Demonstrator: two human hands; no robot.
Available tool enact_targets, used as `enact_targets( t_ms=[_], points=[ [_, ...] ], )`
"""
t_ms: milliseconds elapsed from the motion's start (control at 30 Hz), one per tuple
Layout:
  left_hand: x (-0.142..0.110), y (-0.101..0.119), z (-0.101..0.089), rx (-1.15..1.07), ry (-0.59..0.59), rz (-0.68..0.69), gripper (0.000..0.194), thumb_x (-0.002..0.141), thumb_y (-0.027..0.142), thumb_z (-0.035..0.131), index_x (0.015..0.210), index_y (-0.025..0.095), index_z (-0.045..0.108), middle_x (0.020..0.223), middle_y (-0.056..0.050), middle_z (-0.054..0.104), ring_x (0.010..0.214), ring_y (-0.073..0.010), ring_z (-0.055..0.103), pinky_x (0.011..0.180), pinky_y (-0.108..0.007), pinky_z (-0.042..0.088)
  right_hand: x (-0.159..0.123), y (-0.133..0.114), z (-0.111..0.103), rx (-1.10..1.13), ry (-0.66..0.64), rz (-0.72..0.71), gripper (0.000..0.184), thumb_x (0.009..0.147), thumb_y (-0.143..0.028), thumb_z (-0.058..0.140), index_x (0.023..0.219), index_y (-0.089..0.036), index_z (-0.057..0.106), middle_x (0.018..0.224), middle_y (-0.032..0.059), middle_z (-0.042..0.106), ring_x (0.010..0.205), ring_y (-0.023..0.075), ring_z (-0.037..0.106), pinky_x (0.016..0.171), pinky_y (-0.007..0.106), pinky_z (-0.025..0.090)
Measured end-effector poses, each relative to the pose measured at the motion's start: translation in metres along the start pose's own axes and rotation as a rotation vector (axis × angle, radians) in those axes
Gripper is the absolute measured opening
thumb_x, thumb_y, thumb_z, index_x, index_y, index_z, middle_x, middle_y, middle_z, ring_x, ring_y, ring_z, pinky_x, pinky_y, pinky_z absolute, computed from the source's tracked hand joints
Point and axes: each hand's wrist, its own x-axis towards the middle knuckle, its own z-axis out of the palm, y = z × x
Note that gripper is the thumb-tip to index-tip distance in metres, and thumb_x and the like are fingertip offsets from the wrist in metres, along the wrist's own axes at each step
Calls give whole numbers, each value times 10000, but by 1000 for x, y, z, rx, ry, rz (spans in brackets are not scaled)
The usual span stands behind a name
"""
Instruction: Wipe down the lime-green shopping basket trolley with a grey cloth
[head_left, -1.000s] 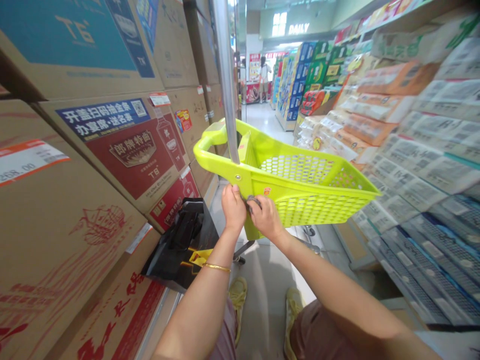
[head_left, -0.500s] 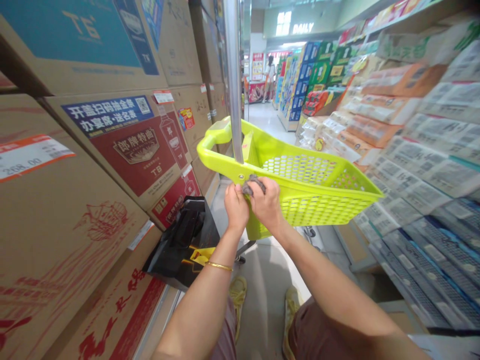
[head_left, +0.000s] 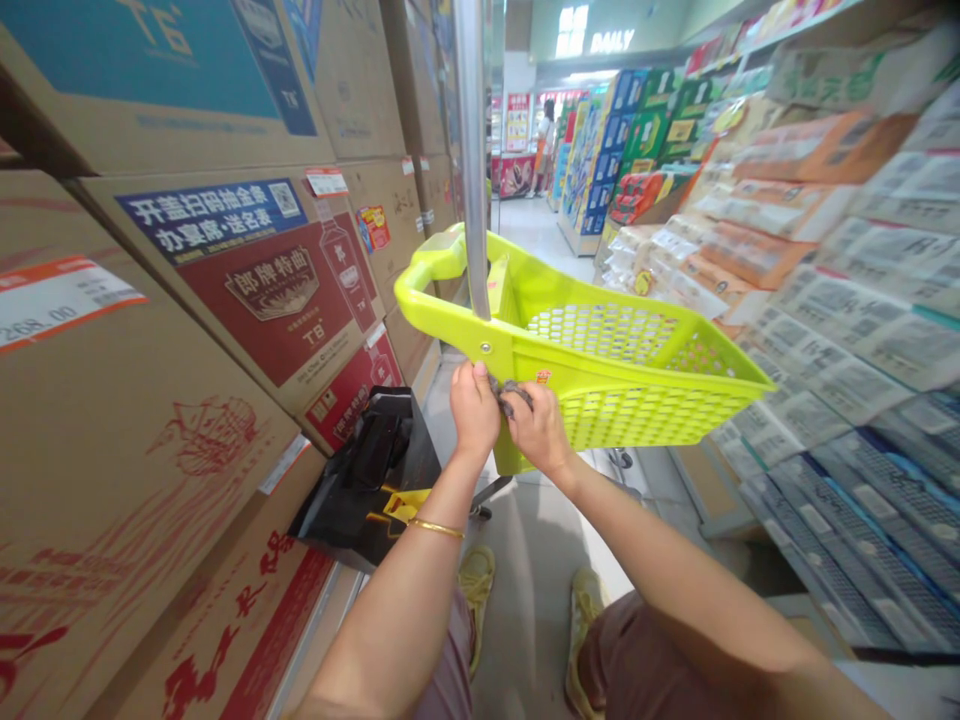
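A lime-green plastic shopping cart [head_left: 525, 352] with a perforated basket stands in front of me, its metal pole [head_left: 471, 160] rising on the left. My right hand [head_left: 541, 428] is closed on a crumpled dark grey cloth [head_left: 517, 396], pressing it to the cart's near side panel below the rim. Just left of it, my left hand [head_left: 475, 415] closes round the panel's left edge, under a rivet [head_left: 485, 347]; its fingertips are partly hidden. A small red-and-orange sticker [head_left: 543, 377] shows on the panel just above my right hand.
Stacked cardboard cartons [head_left: 277, 290] line the left side, with a black bag [head_left: 367, 480] at their foot. Packaged paper goods [head_left: 847, 300] fill shelves on the right. A person [head_left: 544, 145] stands far down the aisle. My shoes [head_left: 476, 600] are on the floor below.
My right hand and the cloth have slid a little down the side panel, uncovering the sticker. My left hand stays by the panel's edge. The view has shifted slightly.
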Motion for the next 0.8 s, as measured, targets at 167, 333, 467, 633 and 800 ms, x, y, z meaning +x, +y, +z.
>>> enact_targets(
  t_ms=[167,333,467,633,800],
  points=[
    [-1,0,1,16,38,6,480,957,443,162,826,171,535,831,-89,584,827,-186,537,768,-302,406,-19,0,1,-46,-43,-86,187,847,-121,474,962,-198,601,1001,84,545,909,178,478,770,303,425],
    [-1,1,2,60,64,-6,469,964,413,159,785,172,518,787,-78,573,783,-179,533,730,-299,409,9,-3,-2,-30,27,-15,179,866,-168,483,989,-228,598,1013,72,530,937,170,479,817,304,420],
    [-3,1,2,56,79,38,437,966,384,175,790,182,521,800,-78,582,790,-178,539,736,-300,417,46,-10,-8,28,138,103,172,866,-242,510,1022,-216,577,1064,95,505,992,191,465,869,346,413],
    [-3,-1,-2,68,50,66,424,968,358,180,807,178,529,807,-83,589,791,-181,541,732,-301,422,48,-12,-8,15,223,73,158,849,-239,540,1001,-201,558,1055,98,491,986,190,469,845,325,437],
    [-1,-2,-5,51,46,34,484,961,437,165,760,181,523,753,-58,564,768,-167,531,719,-281,411,10,-10,-2,-32,76,1,136,849,-170,506,950,-210,589,1013,80,520,928,178,482,797,312,430]
  ],
)
